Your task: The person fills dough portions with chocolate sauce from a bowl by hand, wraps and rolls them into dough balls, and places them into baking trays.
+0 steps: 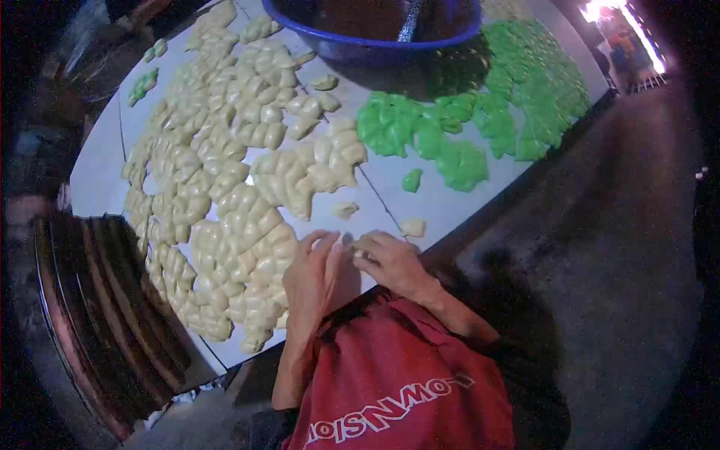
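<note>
My left hand (309, 271) is at the table's near edge, fingers bent and pressed together beside the cream-coloured dough pieces (247, 225). Close to its right, my right hand (391, 261) has curled fingers, thumb and fingertips drawn together. A tiny pale bit seems to show at the right fingertips; I cannot make out what either hand holds. Just beyond the hands lie two loose scraps, a small dough scrap (344, 209) and a squarish dough piece (412, 226). Bright green dough pieces (457, 163) spread over the right part of the white table (379, 176).
A large blue basin (375, 43) with dark contents and a pale utensil (409, 21) stands at the far side. Stacked dark round trays (112, 300) lean at the left corner. A small green cluster (142, 86) lies far left. A bright light (641, 34) glows at upper right.
</note>
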`<state>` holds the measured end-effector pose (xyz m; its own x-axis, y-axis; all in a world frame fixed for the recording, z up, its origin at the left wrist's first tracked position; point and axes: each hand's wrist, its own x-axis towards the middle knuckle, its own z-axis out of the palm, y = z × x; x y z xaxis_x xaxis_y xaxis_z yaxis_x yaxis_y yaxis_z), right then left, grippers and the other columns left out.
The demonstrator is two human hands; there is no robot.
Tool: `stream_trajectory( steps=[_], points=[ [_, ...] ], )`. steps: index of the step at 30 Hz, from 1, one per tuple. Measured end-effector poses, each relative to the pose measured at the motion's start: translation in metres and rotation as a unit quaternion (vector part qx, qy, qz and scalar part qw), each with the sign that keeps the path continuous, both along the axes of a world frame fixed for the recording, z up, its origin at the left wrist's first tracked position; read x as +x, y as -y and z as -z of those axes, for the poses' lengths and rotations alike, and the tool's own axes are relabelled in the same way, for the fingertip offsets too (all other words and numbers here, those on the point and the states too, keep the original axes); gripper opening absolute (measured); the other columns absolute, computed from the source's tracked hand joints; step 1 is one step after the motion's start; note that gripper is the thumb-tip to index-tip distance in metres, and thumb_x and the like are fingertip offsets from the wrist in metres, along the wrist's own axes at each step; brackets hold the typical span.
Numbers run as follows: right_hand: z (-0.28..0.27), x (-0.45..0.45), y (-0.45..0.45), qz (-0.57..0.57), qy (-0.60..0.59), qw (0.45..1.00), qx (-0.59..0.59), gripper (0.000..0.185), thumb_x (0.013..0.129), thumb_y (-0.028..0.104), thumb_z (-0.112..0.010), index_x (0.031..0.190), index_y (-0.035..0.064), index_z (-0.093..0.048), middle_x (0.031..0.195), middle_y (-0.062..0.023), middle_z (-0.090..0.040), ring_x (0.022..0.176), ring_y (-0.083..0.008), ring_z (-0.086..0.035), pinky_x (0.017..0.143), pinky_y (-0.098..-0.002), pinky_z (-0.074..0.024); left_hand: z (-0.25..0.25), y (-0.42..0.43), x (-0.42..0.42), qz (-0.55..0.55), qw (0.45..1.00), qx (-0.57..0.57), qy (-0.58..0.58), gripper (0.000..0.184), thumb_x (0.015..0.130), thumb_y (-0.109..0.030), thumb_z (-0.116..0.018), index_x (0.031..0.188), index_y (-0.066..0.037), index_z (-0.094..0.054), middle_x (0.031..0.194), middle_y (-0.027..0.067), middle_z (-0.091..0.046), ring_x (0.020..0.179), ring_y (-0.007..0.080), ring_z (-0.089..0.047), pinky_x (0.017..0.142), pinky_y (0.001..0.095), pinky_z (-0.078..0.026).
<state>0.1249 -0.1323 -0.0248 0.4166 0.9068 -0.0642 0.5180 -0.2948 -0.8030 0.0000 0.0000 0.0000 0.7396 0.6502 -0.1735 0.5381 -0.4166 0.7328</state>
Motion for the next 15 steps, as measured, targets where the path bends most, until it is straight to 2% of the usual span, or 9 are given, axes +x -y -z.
stream_trajectory(
  steps=[2, 3, 5, 6, 9, 11, 14, 15],
  points=[
    [-0.009, -0.008, -0.007, 0.015, 0.041, 0.999, 0.016, 0.026, 0.09, 0.024, -0.062, 0.109, 0.0062, -0.067, 0.101, -0.0128, -0.066, 0.094, -0.0288, -0.065, 0.082, -0.0382, -0.0517, 0.004, -0.004, -0.01, 0.074, 0.992, 0.106, -0.013, 0.024, 0.091, -0.019, -0.064, 0.114, -0.018, -0.07, 0.115, 0.0108, -0.061, 0.099, 0.0256, -0.064, 0.083, 0.0341, -0.052],
    [-0.009, 0.011, 0.014, 0.03, 0.035, 0.999, 0.014, 0.027, 0.09, 0.024, -0.063, 0.109, 0.006, -0.067, 0.1, -0.0129, -0.066, 0.094, -0.0289, -0.065, 0.081, -0.0381, -0.0516, 0.015, 0.017, 0.007, 0.068, 0.991, 0.118, 0.012, 0.023, 0.092, -0.018, -0.063, 0.113, -0.019, -0.071, 0.11, 0.0109, -0.061, 0.097, 0.0278, -0.064, 0.082, 0.0349, -0.052],
    [-0.007, 0.018, 0.016, 0.067, 0.001, 0.997, 0.043, 0.027, 0.089, 0.025, -0.064, 0.108, 0.0056, -0.066, 0.099, -0.0131, -0.067, 0.094, -0.0292, -0.065, 0.08, -0.0379, -0.0513, 0.009, 0.015, 0.005, 0.055, 0.989, 0.135, 0.024, 0.02, 0.086, -0.021, -0.07, 0.106, -0.016, -0.07, 0.104, 0.0092, -0.063, 0.09, 0.0298, -0.064, 0.075, 0.038, -0.052],
    [-0.014, 0.034, 0.024, 0.102, 0.05, 0.992, 0.058, 0.024, 0.089, 0.023, -0.064, 0.105, 0.0049, -0.067, 0.095, -0.0138, -0.068, 0.091, -0.0312, -0.065, 0.077, -0.0389, -0.0516, 0.012, 0.021, 0.013, 0.035, 0.991, 0.13, 0.025, 0.021, 0.086, -0.021, -0.07, 0.107, -0.016, -0.07, 0.104, 0.0091, -0.063, 0.09, 0.0295, -0.064, 0.075, 0.0378, -0.052],
    [-0.018, 0.082, 0.051, 0.26, 0.039, 0.964, 0.048, 0.02, 0.089, 0.02, -0.063, 0.1, 0.0042, -0.069, 0.092, -0.015, -0.068, 0.087, -0.033, -0.066, 0.075, -0.0408, -0.0515, 0.013, 0.02, 0.023, 0.006, 0.989, 0.143, 0.029, 0.026, 0.088, -0.019, -0.068, 0.112, -0.013, -0.066, 0.102, 0.0093, -0.063, 0.09, 0.0282, -0.063, 0.073, 0.0374, -0.052],
    [-0.014, 0.115, 0.07, 0.374, 0.113, 0.92, 0.018, 0.018, 0.089, 0.019, -0.063, 0.095, 0.0031, -0.069, 0.089, -0.0157, -0.068, 0.084, -0.0338, -0.066, 0.074, -0.0425, -0.0513, 0.008, 0.02, 0.027, 0.001, 0.989, 0.134, 0.066, 0.025, 0.089, -0.018, -0.066, 0.113, -0.01, -0.065, 0.1, 0.0102, -0.064, 0.086, 0.0272, -0.064, 0.07, 0.0366, -0.052],
    [-0.006, 0.165, 0.093, 0.404, 0.167, 0.899, 0.012, 0.021, 0.088, 0.021, -0.063, 0.097, 0.0029, -0.069, 0.092, -0.0152, -0.067, 0.085, -0.0345, -0.066, 0.075, -0.0423, -0.0514, 0.02, 0.014, 0.024, -0.057, 0.996, 0.039, 0.048, 0.025, 0.09, -0.018, -0.066, 0.114, -0.008, -0.065, 0.098, 0.0116, -0.064, 0.076, 0.0252, -0.065, 0.066, 0.0348, -0.051],
    [-0.006, 0.179, 0.097, 0.397, 0.172, 0.901, 0.009, 0.022, 0.088, 0.021, -0.063, 0.098, 0.003, -0.069, 0.093, -0.0152, -0.067, 0.085, -0.0347, -0.066, 0.075, -0.0423, -0.0515, 0.014, 0.014, 0.029, -0.04, 0.997, 0.044, 0.044, 0.026, 0.09, -0.018, -0.066, 0.114, -0.008, -0.065, 0.098, 0.012, -0.065, 0.073, 0.0245, -0.064, 0.064, 0.0342, -0.051]
  ],
)
